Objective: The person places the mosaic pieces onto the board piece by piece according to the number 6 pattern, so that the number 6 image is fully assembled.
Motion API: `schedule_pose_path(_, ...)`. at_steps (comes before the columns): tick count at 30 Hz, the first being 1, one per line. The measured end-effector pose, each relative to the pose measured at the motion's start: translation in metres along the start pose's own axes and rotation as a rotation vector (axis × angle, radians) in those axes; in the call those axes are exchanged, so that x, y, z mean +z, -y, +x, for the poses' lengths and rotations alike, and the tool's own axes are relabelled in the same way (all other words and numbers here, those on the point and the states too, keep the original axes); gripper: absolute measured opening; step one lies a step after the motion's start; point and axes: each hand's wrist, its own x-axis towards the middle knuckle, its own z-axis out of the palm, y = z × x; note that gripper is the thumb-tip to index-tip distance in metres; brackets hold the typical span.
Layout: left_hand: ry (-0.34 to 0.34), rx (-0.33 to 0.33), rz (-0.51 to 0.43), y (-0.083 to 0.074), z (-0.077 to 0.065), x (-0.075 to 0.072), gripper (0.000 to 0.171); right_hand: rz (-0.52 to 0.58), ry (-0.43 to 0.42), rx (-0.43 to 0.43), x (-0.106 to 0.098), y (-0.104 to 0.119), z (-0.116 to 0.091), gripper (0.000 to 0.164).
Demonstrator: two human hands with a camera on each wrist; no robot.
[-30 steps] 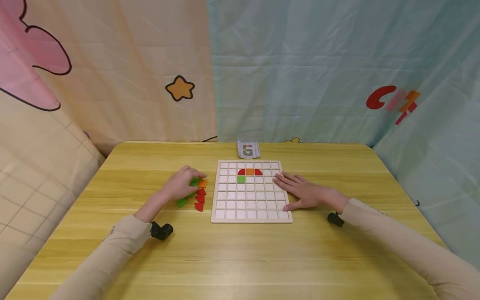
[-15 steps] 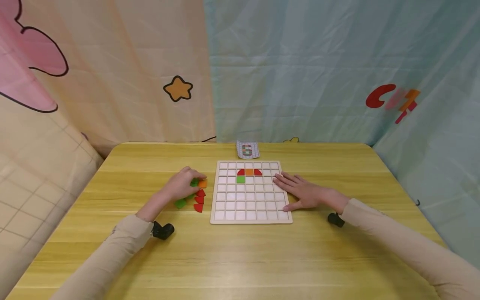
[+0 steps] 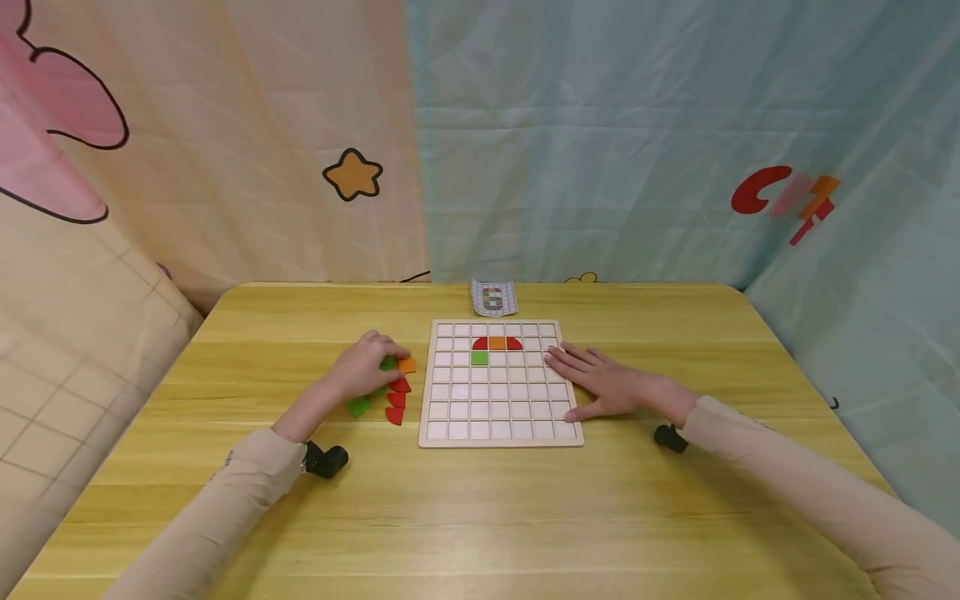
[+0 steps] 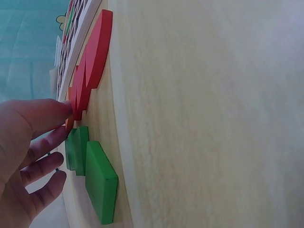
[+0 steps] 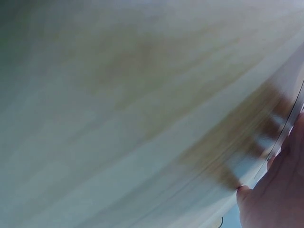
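Observation:
In the head view, my left hand pinches an orange square tile between thumb and fingertips, left of the white grid board. Three red quarter-round tiles lie in a column just below. Green square tiles lie under and beside the hand, partly hidden by it; the left wrist view shows a green tile flat on the table near the fingers. My right hand rests with spread fingers on the board's right edge. On the board sit two red tiles, an orange one between them and a green one.
A small paper card with a coloured figure on a grid lies behind the board. The wooden table meets hanging curtains at its back and sides. Black wrist devices sit under both wrists.
The orange tile has shifted slightly right and away from the red tiles, moving with my left fingertips. My right hand stays on the board's edge. The head view has turned slightly.

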Motion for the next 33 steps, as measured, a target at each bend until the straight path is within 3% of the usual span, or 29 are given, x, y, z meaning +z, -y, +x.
schedule_pose_path(18, 0.004, -0.025, 0.025, -0.0020, 0.0020, -0.0005, 0.028, 0.014, -0.028, -0.026, -0.0020, 0.0027, -0.0019, 0.094)
schedule_pose_path(25, -0.059, -0.045, 0.052, -0.0054, 0.0036, 0.0001, 0.032, 0.016, -0.029, -0.021, -0.0019, 0.0016, -0.0024, 0.095)
schedule_pose_path(33, -0.118, -0.024, 0.064, -0.0097, 0.0066, 0.0015, 0.031, 0.021, -0.008, -0.007, -0.0032, 0.0030, -0.0017, 0.094)
